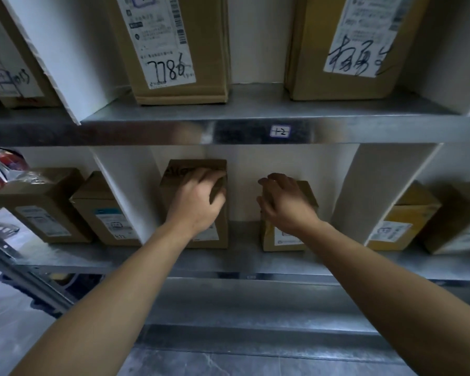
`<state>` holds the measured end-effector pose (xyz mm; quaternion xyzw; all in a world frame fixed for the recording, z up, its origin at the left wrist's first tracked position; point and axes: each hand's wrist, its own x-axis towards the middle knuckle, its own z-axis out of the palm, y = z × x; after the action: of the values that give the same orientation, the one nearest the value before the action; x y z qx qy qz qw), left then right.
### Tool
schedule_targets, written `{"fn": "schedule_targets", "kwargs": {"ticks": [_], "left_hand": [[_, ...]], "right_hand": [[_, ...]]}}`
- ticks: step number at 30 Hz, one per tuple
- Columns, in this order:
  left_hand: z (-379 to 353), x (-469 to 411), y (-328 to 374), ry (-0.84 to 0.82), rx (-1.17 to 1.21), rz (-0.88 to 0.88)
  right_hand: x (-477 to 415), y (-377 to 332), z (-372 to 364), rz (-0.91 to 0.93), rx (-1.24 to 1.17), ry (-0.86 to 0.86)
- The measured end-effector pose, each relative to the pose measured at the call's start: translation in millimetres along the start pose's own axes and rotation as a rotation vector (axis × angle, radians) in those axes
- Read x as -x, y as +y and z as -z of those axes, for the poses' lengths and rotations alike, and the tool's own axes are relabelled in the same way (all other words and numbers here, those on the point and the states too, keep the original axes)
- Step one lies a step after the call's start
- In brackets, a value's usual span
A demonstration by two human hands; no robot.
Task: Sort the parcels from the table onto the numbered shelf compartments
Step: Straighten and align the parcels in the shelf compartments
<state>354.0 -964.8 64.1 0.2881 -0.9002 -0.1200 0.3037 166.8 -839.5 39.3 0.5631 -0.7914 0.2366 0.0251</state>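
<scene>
Two brown cardboard parcels stand in the middle compartment of the lower metal shelf (228, 260). My left hand (197, 199) lies over the top front of the taller parcel (220, 234), fingers curled round its upper right edge. My right hand (282, 204) rests on top of the shorter parcel (269, 240), fingers spread and only slightly bent, thumb down its left side. Above this compartment, the upper shelf's front edge carries a small handwritten label (280, 131).
White dividers (128, 191) (347, 191) wall the compartment. Neighbouring compartments hold more parcels: two brown ones at left (46, 210), a yellow one at right (402, 221). Two tall labelled boxes (174, 50) (345, 47) stand on the upper shelf. Grey floor lies below.
</scene>
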Motion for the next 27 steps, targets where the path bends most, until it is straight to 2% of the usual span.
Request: {"fn": "schedule_targets", "kwargs": {"ticks": [9,21,27], "left_hand": [[-52.5,-4.1,54.9,-0.070,0.074,-0.103],[-97.9,-7.0,64.2,-0.277,-0.048,-0.051],[-108.2,-7.0,60.1,-0.285,-0.049,-0.049]], "right_hand": [[32.4,61.3,22.1,-0.139,0.021,-0.032],[34.3,86.8,12.0,-0.181,-0.087,-0.084],[30.8,93.7,7.1,-0.175,-0.133,-0.130]]}}
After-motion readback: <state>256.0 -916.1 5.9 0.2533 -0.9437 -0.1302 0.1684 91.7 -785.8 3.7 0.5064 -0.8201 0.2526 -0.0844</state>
